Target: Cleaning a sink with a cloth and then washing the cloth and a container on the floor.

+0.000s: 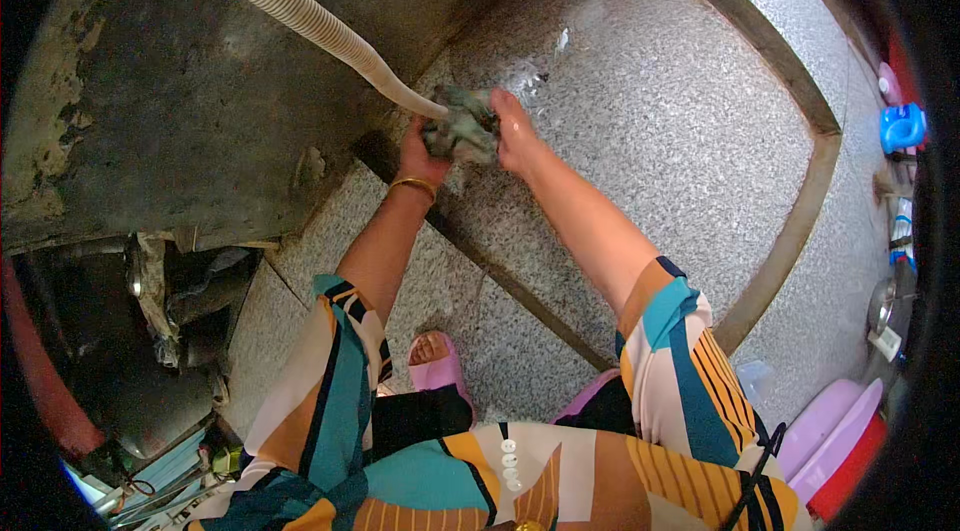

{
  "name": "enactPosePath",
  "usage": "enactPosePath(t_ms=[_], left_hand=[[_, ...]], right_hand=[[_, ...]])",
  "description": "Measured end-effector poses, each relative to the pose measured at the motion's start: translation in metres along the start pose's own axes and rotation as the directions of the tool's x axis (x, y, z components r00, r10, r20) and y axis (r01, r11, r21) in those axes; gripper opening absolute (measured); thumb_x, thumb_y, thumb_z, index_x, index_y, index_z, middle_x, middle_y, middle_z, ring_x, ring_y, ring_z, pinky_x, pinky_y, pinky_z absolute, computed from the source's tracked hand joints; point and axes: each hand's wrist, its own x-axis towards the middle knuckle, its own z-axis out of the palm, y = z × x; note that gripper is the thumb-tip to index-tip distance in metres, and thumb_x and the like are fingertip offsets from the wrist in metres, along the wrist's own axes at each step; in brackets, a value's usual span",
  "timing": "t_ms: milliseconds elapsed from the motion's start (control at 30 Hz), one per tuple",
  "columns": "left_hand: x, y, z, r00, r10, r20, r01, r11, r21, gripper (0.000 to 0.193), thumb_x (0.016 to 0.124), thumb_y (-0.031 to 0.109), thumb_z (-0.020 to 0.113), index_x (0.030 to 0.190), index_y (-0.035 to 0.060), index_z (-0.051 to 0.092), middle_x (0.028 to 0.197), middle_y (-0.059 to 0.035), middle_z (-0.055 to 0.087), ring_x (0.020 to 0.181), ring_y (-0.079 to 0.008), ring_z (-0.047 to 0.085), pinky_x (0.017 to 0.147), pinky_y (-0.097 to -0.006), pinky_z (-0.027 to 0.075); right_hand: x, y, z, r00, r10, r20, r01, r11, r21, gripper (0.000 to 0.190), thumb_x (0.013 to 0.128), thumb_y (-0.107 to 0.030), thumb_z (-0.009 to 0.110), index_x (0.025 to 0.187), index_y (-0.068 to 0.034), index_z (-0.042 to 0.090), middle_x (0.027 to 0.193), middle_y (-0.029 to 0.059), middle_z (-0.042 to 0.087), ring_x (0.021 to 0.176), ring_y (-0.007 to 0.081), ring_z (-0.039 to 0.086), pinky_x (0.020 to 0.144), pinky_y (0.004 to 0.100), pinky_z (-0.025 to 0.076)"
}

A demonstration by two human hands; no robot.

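A wet, dark grey-green cloth (465,127) is bunched up between my two hands. My left hand (424,152), with a bangle at the wrist, grips its left side. On the cloth's right side is my right hand (515,127), closed around its edge. A ribbed, off-white drain hose (300,13) slopes down from the upper left, and its lower end meets the cloth; whether a hand also touches the hose is hidden. Water glints on the speckled stone floor (660,118) beyond my right hand.
A raised ledge (787,268) curves along the right, and a low strip (517,298) crosses the floor near my feet. The dark slab (225,80) fills the upper left. Pink-purple basins (825,426) stand at lower right, a blue plastic container (902,128) at far right.
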Motion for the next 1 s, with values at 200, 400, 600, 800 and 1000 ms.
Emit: enactPosePath(t_ms=[200,400,600,800,1000], left_hand=[[-0.009,0.018,0.015,0.987,0.158,-0.024,-0.158,0.987,-0.015,0.048,0.085,0.043,0.048,0.119,0.0083,0.044,0.114,-0.0086,0.050,0.102,-0.0268,0.051,0.088,-0.0428,0.040],[0.004,0.029,-0.020,0.998,0.026,0.062,-0.038,0.982,0.184,0.058,0.077,0.052,0.056,0.114,0.0078,0.048,0.109,-0.0094,0.051,0.096,-0.0244,0.052,0.080,-0.0375,0.042],[-0.008,0.013,0.001,0.991,-0.002,-0.136,0.035,0.970,0.239,0.054,0.076,0.055,0.055,0.107,0.0103,0.054,0.101,-0.0055,0.052,0.091,-0.0220,0.053,0.074,-0.0357,0.047],[-0.013,-0.015,0.010,0.977,0.162,-0.136,-0.116,0.948,0.297,0.049,0.084,0.050,0.044,0.113,0.0104,0.048,0.108,-0.0071,0.049,0.095,-0.0219,0.051,0.076,-0.0386,0.047],[0.027,-0.005,-0.042,0.968,0.170,0.185,-0.242,0.829,0.504,0.041,0.087,0.039,0.046,0.119,0.0129,0.043,0.119,-0.0086,0.044,0.108,-0.0225,0.045,0.079,-0.0448,0.045]], right_hand=[[-0.048,0.023,0.027,0.872,-0.394,0.289,0.458,0.453,-0.764,0.038,0.074,-0.011,0.057,0.111,-0.011,0.048,0.110,0.0130,0.049,0.115,0.0314,0.035,0.096,0.0436,0.030],[-0.062,0.033,0.038,0.667,-0.492,0.560,0.726,0.262,-0.635,0.030,0.074,-0.008,0.057,0.103,-0.009,0.054,0.109,0.0150,0.047,0.106,0.0323,0.043,0.090,0.0387,0.036],[-0.049,0.029,0.026,0.580,-0.488,0.652,0.754,0.020,-0.656,0.023,0.079,-0.013,0.054,0.101,-0.008,0.051,0.104,0.0166,0.050,0.096,0.0354,0.047,0.081,0.0412,0.040],[-0.044,0.009,0.032,0.841,-0.362,0.403,0.421,-0.030,-0.906,0.029,0.079,-0.017,0.055,0.104,-0.004,0.051,0.096,0.0243,0.055,0.084,0.0395,0.054,0.074,0.0460,0.046],[0.020,0.001,0.013,0.999,-0.051,-0.013,0.032,0.776,-0.630,0.025,0.083,-0.026,0.045,0.094,-0.006,0.055,0.078,0.0102,0.059,0.065,0.0221,0.055,0.060,0.0381,0.046]])
